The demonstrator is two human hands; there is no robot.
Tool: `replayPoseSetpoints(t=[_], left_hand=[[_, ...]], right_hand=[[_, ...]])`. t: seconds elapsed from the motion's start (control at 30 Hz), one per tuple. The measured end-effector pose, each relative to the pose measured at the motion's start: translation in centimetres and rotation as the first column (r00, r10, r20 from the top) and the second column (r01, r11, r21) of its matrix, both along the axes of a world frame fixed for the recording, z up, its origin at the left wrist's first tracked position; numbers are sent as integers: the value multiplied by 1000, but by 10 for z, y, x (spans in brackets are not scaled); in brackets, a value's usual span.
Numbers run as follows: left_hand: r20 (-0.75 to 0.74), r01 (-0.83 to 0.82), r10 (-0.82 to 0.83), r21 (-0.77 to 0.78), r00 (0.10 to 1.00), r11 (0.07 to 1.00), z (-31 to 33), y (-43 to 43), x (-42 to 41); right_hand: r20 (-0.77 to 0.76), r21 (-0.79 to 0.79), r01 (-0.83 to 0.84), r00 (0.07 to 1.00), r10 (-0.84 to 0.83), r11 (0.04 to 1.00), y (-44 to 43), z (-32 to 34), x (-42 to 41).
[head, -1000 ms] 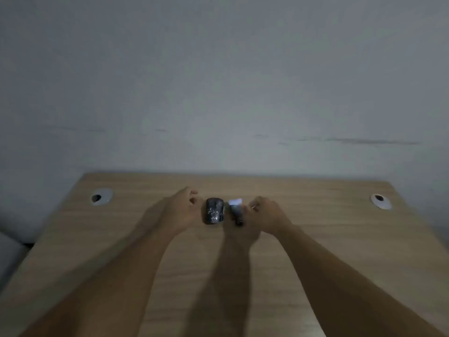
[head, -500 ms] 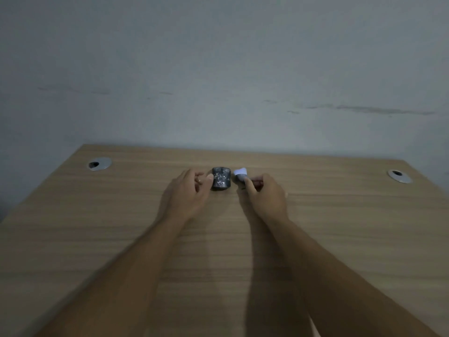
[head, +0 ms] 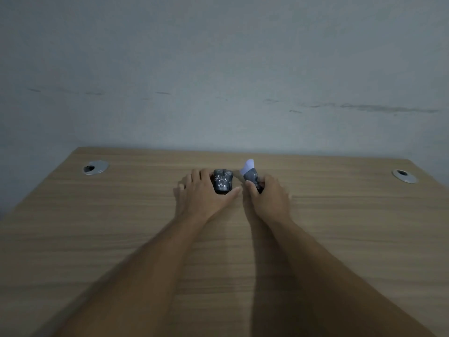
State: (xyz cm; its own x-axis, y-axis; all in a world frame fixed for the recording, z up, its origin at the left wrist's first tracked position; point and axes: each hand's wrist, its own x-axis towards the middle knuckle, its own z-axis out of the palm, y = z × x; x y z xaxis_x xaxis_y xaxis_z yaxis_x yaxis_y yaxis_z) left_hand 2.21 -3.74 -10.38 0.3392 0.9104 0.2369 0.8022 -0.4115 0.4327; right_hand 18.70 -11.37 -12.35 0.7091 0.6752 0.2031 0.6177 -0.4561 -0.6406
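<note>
A small dark bundle with white print (head: 223,181) lies on the wooden desk (head: 340,239) near its far edge. My left hand (head: 202,193) lies flat beside it, fingers straight along its left side and thumb stretched under its near end, touching it. Just to the right, my right hand (head: 267,198) pinches a second dark piece with a white end (head: 250,170). The thumb lies on top and the fingers curl round the lower part. Its white end points up and away from me, and its lower part is hidden by the fingers.
Two round metal cable grommets sit in the desk's far corners, the left grommet (head: 94,167) and the right grommet (head: 404,176). A grey wall (head: 218,81) stands right behind the desk's far edge.
My left hand has spread from loosely curled to flat against the dark bundle. My right hand has tilted its piece, so the white end now stands higher. The camera view has shifted slightly.
</note>
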Motion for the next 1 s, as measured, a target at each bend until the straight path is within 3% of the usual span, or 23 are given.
replayPoseSetpoints(t=[0.13, 0.5, 0.77, 1.0], left_hand=[[15, -3, 3, 9, 1000, 1000, -1, 5, 5], [52, 79, -78, -23, 996, 997, 0, 59, 5], [262, 25, 1, -97, 965, 995, 11, 78, 1], [527, 183, -89, -129, 845, 975, 5, 105, 11]], right_hand=[[4, 9, 18, 1000, -18, 1000, 7, 5, 3], [-39, 274, -67, 996, 80, 959, 52, 11, 25], [-103, 484, -54, 988, 119, 873, 82, 20, 21], [61, 528, -178, 983, 172, 830, 102, 25, 9]])
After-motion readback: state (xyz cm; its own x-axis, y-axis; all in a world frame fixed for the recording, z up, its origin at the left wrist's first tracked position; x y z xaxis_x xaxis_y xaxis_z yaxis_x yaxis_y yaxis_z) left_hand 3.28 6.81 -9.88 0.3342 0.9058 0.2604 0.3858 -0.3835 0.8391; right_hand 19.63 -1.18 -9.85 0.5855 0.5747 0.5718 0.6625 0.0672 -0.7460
